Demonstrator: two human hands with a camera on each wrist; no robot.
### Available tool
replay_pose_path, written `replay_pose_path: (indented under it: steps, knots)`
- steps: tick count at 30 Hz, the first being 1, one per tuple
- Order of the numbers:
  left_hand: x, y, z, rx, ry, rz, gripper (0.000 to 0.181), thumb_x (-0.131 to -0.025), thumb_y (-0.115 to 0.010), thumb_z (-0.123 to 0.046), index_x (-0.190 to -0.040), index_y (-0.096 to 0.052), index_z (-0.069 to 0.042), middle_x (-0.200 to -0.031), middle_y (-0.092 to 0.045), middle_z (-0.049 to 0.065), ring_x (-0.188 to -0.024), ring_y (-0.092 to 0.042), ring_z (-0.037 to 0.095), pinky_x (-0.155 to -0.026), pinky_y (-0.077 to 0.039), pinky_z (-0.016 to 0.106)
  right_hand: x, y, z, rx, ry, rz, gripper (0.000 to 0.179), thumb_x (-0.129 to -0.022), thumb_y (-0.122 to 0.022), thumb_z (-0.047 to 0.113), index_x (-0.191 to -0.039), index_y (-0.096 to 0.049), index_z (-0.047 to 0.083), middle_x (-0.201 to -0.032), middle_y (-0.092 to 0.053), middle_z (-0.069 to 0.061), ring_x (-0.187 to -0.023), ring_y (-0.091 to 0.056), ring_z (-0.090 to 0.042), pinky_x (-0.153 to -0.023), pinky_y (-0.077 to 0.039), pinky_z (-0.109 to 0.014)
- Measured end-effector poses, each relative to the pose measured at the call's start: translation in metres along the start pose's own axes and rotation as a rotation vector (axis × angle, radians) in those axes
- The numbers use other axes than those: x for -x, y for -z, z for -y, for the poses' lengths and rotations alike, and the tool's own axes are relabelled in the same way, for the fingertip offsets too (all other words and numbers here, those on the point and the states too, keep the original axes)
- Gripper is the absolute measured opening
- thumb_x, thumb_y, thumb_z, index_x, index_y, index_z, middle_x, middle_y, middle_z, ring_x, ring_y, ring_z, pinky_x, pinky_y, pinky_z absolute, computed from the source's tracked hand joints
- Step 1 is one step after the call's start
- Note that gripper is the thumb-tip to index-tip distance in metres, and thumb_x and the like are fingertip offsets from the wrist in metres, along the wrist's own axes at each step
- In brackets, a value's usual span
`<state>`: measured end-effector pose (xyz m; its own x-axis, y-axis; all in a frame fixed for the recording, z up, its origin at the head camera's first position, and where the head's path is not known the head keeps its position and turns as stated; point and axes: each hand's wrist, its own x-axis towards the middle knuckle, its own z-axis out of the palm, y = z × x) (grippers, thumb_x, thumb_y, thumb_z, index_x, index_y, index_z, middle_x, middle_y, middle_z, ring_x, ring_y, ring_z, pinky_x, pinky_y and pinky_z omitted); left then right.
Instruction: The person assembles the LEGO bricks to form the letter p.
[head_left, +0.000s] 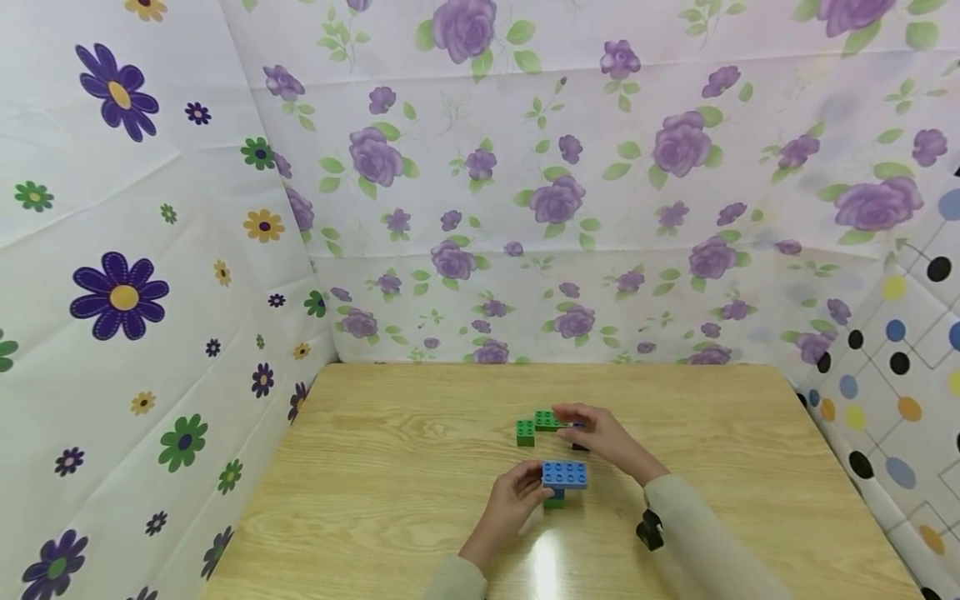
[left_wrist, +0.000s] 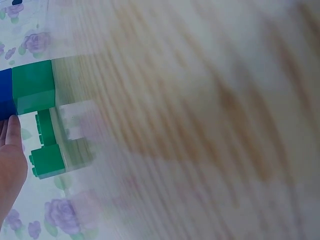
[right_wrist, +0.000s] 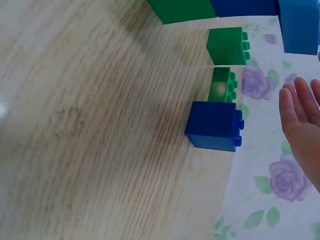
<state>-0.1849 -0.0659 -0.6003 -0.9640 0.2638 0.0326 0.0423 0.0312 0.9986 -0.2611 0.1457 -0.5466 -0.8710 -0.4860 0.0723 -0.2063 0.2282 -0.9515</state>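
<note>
A stack of toy building bricks stands on the table: a light blue brick (head_left: pixel 565 475) on top, a dark blue brick (right_wrist: pixel 245 7) in the middle and a green brick (left_wrist: pixel 34 86) at the bottom. My left hand (head_left: pixel 510 504) holds the stack from its left side, thumb in front. Behind it my right hand (head_left: pixel 600 435) hovers over a separate dark blue brick (right_wrist: pixel 212 125), partly covering it in the head view. The right wrist view shows its fingers (right_wrist: pixel 305 100) extended, apart from that brick, holding nothing.
Two green bricks, a small one (head_left: pixel 526 432) and a flat one (head_left: pixel 546 420), lie behind the stack, left of the separate blue brick. The wooden table (head_left: pixel 375 483) meets a flower-print cloth (head_left: pixel 465 292) at its back edge. A black wrist device (head_left: pixel 649 530) is on my right forearm.
</note>
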Motion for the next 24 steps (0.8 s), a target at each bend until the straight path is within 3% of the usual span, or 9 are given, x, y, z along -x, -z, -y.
replay_pose_path:
  steps: [5, 12, 21, 24]
  knots:
    - [0.0, 0.001, 0.0, -0.017, -0.014, 0.011, 0.038, -0.088, -0.067, 0.0, -0.124, -0.058, 0.0, -0.126, -0.058, 0.014, -0.121, -0.055, 0.029, -0.099, -0.048, 0.026, -0.013, -0.002, -0.008, 0.03, -0.002, 0.032, 0.054, -0.094, -0.064, 0.013, -0.141, -0.043, -0.003, -0.14, -0.046, -0.027, -0.128, -0.044, -0.041, -0.1, -0.047, -0.048]
    - [0.002, 0.0, -0.001, 0.0, -0.03, 0.024, 0.037, -0.088, -0.067, -0.003, -0.124, -0.058, 0.0, -0.125, -0.059, 0.015, -0.12, -0.055, 0.029, -0.099, -0.048, 0.026, -0.027, -0.014, -0.013, 0.054, 0.031, 0.086, 0.054, -0.093, -0.062, 0.004, -0.142, -0.039, -0.005, -0.141, -0.043, -0.029, -0.129, -0.042, -0.043, -0.104, -0.041, -0.053]
    - [0.001, 0.0, 0.002, -0.004, -0.049, 0.018, 0.038, -0.088, -0.067, -0.003, -0.125, -0.058, 0.0, -0.127, -0.058, 0.016, -0.12, -0.055, 0.029, -0.099, -0.048, 0.025, -0.041, -0.028, -0.009, 0.041, -0.002, 0.115, 0.054, -0.093, -0.062, 0.002, -0.142, -0.039, -0.007, -0.141, -0.042, -0.03, -0.128, -0.041, -0.046, -0.102, -0.045, -0.05]
    - [0.004, -0.001, -0.007, 0.002, -0.046, 0.017, 0.038, -0.088, -0.067, 0.0, -0.125, -0.057, 0.002, -0.127, -0.058, 0.019, -0.12, -0.055, 0.032, -0.099, -0.048, 0.028, -0.041, -0.03, -0.004, 0.05, -0.014, 0.113, 0.053, -0.093, -0.061, 0.0, -0.14, -0.04, -0.008, -0.14, -0.042, -0.03, -0.128, -0.041, -0.046, -0.103, -0.043, -0.051]
